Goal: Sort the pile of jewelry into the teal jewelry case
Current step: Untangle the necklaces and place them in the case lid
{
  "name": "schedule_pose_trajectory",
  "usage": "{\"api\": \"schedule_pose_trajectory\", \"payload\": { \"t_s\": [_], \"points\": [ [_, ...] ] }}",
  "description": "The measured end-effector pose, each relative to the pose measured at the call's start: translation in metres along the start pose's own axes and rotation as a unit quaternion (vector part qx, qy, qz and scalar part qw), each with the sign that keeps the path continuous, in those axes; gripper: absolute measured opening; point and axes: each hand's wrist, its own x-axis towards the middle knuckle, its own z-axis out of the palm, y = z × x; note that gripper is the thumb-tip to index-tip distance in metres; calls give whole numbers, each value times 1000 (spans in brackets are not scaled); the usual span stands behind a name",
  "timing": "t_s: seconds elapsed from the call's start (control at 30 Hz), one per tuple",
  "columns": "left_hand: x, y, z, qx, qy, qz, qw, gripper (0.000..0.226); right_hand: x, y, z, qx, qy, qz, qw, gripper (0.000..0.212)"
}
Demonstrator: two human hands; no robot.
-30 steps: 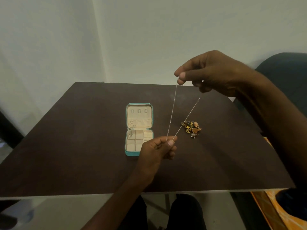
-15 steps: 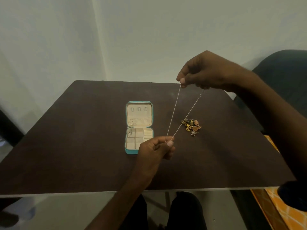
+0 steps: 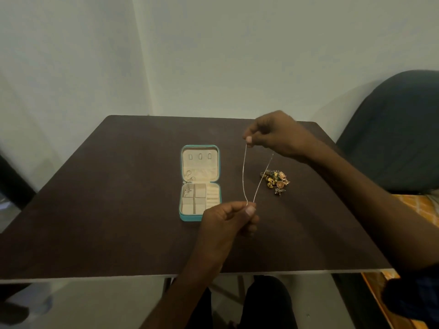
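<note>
Chain: a thin silver necklace chain (image 3: 243, 173) hangs in the air as a doubled loop, two strands running from the upper grip down to the lower grip.
Right hand: the right hand (image 3: 275, 135) is raised over the far part of the dark brown wooden desk (image 3: 99, 210); its grip pinches the chain's upper ends between thumb and fingers.
Left hand: the left hand (image 3: 228, 219) sits nearer the person, and its grip pinches the bottom bend of the loop between thumb and forefinger.
Case: the open teal square jewelry case with a cream lining (image 3: 200, 182) lies flat on the desk just left of the lower grip, lid part farther away, compartment tray nearer; a small silver piece lies across its hinge and top left compartment.
Pile: a small heap of gold and orange jewelry (image 3: 276, 180) rests on the desk right of the chain, below the upper grip.
Change: compared with half a second ago, the right hand is lower and closer to the left, so the strands now bow slackly instead of running taut and straight; both pinches are unchanged.
Surroundings: a dark blue chair back (image 3: 392, 129) stands to the right.
</note>
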Motion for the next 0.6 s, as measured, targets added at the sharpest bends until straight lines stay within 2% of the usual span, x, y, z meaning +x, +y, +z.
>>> {"api": "schedule_pose_trajectory", "payload": {
  "t_s": [0.1, 0.27, 0.47, 0.6],
  "points": [
    [-6, 5, 0, -16, -14, -14, 1000, 13, 4, 22, 12, -1, -16, 17, 1000, 6],
    [-7, 7, -3, -37, -8, -67, 997, 21, 7, 50, 35, 105, -41, 96, 989, 12],
    [-9, 6, -6, -17, -29, -134, 990, 22, 7, 77, 65, 186, -101, 169, 963, 7],
    [-5, 24, -14, 61, -52, -104, 991, 17, 5, 85, 74, 258, -123, 214, 934, 8]
  ]
}}
